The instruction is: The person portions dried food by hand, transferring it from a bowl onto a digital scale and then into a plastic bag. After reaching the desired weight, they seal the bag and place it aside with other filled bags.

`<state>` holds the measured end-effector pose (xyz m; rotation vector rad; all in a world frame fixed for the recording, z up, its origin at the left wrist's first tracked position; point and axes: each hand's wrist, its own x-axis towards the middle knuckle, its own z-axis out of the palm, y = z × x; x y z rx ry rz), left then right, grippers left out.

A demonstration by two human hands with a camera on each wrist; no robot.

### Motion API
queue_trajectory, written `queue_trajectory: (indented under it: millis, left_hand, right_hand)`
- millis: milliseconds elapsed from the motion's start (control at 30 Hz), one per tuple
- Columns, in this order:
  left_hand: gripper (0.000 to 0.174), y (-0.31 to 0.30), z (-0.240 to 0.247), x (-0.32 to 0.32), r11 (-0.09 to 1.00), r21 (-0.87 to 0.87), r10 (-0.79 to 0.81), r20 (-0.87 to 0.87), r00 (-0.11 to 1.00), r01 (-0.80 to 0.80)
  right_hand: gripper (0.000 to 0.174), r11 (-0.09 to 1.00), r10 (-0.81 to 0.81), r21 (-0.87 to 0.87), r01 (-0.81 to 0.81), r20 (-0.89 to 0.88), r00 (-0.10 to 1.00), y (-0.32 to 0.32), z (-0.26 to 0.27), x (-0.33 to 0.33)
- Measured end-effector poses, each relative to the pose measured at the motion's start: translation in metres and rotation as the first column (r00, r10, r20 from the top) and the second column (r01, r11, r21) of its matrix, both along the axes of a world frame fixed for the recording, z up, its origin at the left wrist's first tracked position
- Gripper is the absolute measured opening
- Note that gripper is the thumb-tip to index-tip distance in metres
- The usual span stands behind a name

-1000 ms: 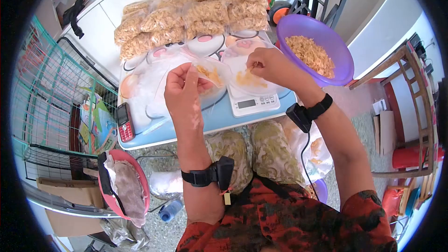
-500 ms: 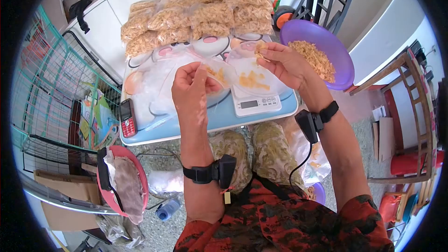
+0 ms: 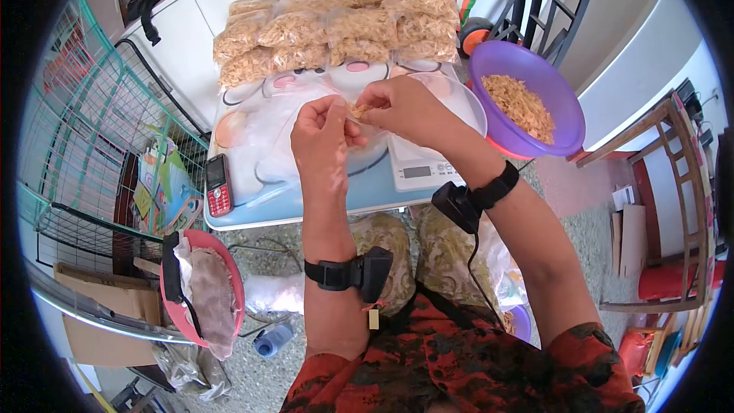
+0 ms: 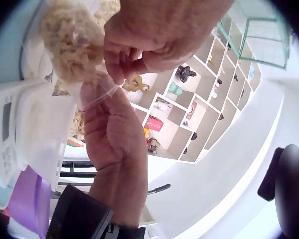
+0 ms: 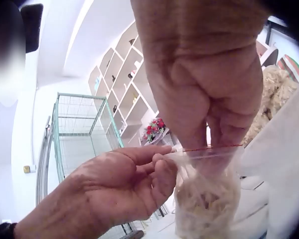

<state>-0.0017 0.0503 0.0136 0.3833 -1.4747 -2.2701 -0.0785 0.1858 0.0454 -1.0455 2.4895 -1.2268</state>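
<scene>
My left hand (image 3: 321, 134) pinches the rim of a clear zip bag (image 5: 209, 201) between thumb and fingers, at the middle of the table. In the right wrist view, the bag hangs below a red seal line and holds pale dried flakes (image 5: 202, 191). My right hand (image 3: 409, 111) meets the left at the bag's mouth, with fingers pointing down into it and a few yellowish flakes at the fingertips. Under the right forearm stands a white kitchen scale (image 3: 417, 173) bearing a clear round plate (image 3: 472, 107), partly hidden by that arm.
Filled bags (image 3: 294, 30) are stacked along the table's far side. Right of the table, a purple basin (image 3: 566, 126) holds more flakes. Loose clear plastic bags (image 3: 264, 141) lie on the left, near a red phone (image 3: 219, 187). A wire cage (image 3: 99, 130) stands further left.
My right hand lifted flakes from the plate on the scale and moved left to the bag's mouth. The left hand has kept hold of the bag. The view has shifted slightly.
</scene>
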Motion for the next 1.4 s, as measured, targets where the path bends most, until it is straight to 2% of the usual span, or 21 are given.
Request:
queue_trajectory:
  millis: [67,167,267,367,467,567,667,767,867,967,1067,1167,1267,1367,1400]
  left_hand:
    - [0.026,-0.002,0.000,-0.001,1.000,-0.011,0.013,-0.002,1.000,-0.013]
    - [0.026,-0.009,-0.005,-0.005,1.000,-0.020,0.024,-0.005,1.000,-0.024]
    - [0.026,-0.016,-0.006,-0.004,0.999,0.001,0.033,0.015,0.999,-0.033]
    - [0.025,-0.018,-0.006,-0.001,0.999,-0.016,0.042,0.011,0.999,-0.042]
    - [0.024,-0.013,-0.006,-0.001,0.999,0.015,0.031,-0.008,0.999,-0.031]
    - [0.020,-0.015,-0.007,0.001,0.998,0.049,0.046,-0.037,0.998,-0.044]
    - [0.017,-0.020,-0.007,0.004,0.995,0.052,0.089,-0.035,0.995,-0.087]
    - [0.016,-0.025,-0.008,0.004,0.990,0.095,0.110,-0.078,0.991,-0.102]
    - [0.017,-0.022,-0.003,0.005,0.987,0.134,0.101,-0.115,0.988,-0.086]
    - [0.018,-0.016,-0.004,0.003,0.987,0.142,0.085,-0.118,0.989,-0.068]
    - [0.017,-0.013,-0.011,-0.001,0.989,0.142,0.064,-0.118,0.991,-0.047]
    - [0.016,-0.012,-0.011,-0.001,0.993,0.108,0.065,-0.097,0.993,-0.054]
    - [0.016,-0.011,-0.005,0.001,0.995,0.084,0.062,-0.090,0.994,-0.055]
    - [0.016,-0.011,-0.005,0.002,0.996,0.073,0.061,-0.078,0.995,-0.056]
    - [0.016,-0.011,-0.006,0.002,0.996,0.071,0.063,-0.075,0.995,-0.058]
  right_hand:
    - [0.021,0.994,-0.018,0.110,0.030,-0.112,0.994,-0.005,0.006,-0.002]
    - [0.020,0.996,-0.056,0.043,0.073,-0.310,0.949,-0.013,0.007,0.001]
    - [0.015,0.999,-0.021,0.035,0.028,-0.193,0.981,-0.015,0.013,0.008]
    - [0.012,0.991,0.132,0.060,-0.121,-0.274,0.953,-0.023,-0.002,0.005]
    - [0.011,0.982,0.184,0.111,-0.153,-0.377,0.908,-0.032,-0.009,0.002]
    - [0.013,0.967,0.251,0.151,-0.207,-0.384,0.889,-0.029,-0.002,0.001]
    - [0.018,0.971,0.189,-0.016,-0.240,-0.562,0.805,-0.013,0.012,-0.001]
    - [0.019,0.980,0.106,-0.077,-0.181,-0.569,0.816,0.020,0.030,-0.011]
    - [0.022,0.979,0.081,0.205,-0.006,-0.362,0.929,0.060,0.036,-0.016]
    - [0.024,0.948,0.162,0.313,-0.054,-0.331,0.930,0.079,0.006,-0.020]
    - [0.024,0.938,0.232,0.316,-0.140,-0.275,0.933,0.076,-0.026,-0.025]
    - [0.022,0.868,0.361,0.441,-0.227,-0.247,0.899,0.068,-0.036,-0.029]
    - [0.019,0.846,0.372,0.490,-0.211,-0.257,0.892,0.069,-0.037,-0.034]
    - [0.016,0.844,0.278,0.532,-0.066,-0.330,0.902,0.084,-0.040,-0.047]
    - [0.012,0.917,0.285,0.391,-0.076,-0.510,0.812,0.095,-0.041,-0.047]
